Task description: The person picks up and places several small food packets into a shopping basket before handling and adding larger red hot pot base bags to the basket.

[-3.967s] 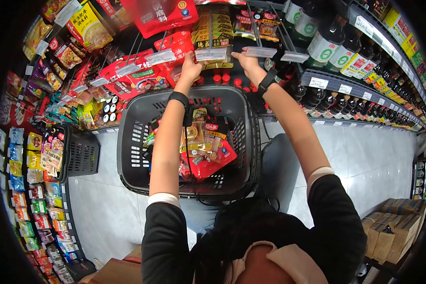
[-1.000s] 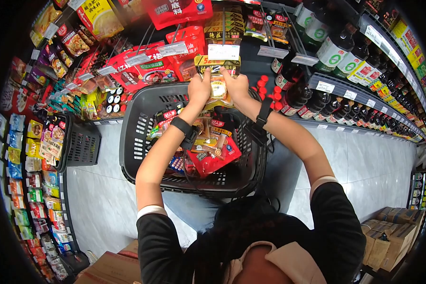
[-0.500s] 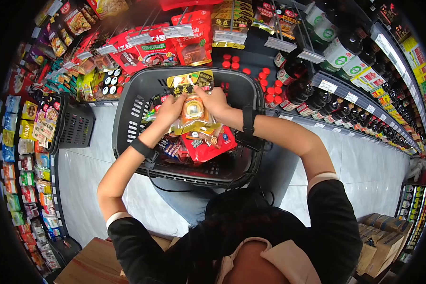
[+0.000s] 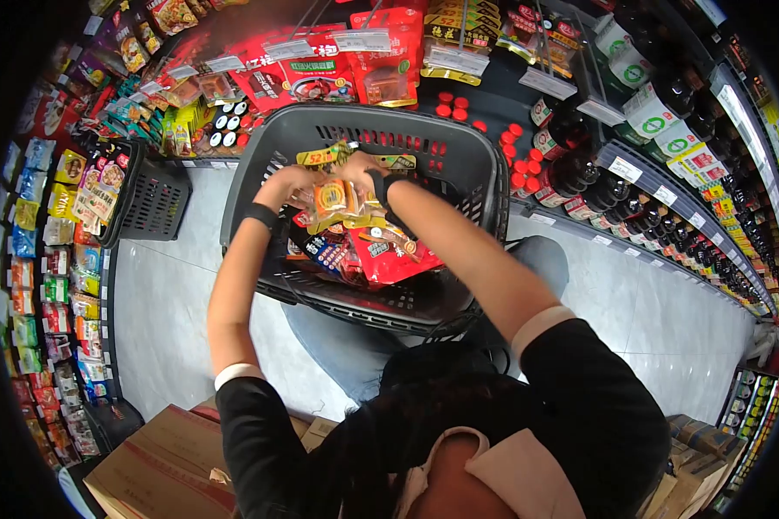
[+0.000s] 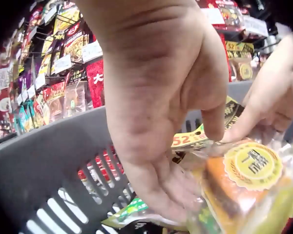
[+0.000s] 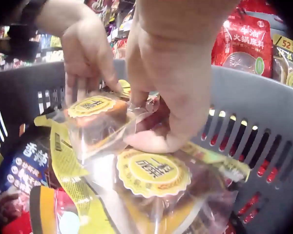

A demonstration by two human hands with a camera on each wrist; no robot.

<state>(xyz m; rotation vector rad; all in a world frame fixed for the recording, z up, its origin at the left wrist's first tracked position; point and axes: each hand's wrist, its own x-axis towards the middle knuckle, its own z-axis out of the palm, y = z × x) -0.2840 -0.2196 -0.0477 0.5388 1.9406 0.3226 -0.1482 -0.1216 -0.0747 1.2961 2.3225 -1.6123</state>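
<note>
Both hands are down inside the black shopping basket (image 4: 264,268), over its pile of packs. My left hand (image 4: 292,183) grips one side of a clear and yellow hot pot base pack (image 4: 333,197), thumb at its top and fingers along its edge in the left wrist view. From the other side my right hand (image 6: 171,73) pinches its plastic between thumb and fingers. The block inside is orange-brown under a round yellow label (image 5: 253,165). A second pack with the same label (image 6: 154,173) lies just below my right hand. A red pack (image 4: 389,255) lies nearer the body.
Hanging red seasoning packs (image 4: 312,73) and yellow-black packs (image 4: 459,30) line the rack behind the basket. Dark sauce bottles (image 4: 571,182) fill the right shelves. Another basket (image 4: 156,203) stands at left; cardboard boxes (image 4: 160,458) sit beside the person.
Both hands were at the rack 4 seconds ago. They took the hot pot base pack from its hook, drew it toward the body and lowered it into the basket.
</note>
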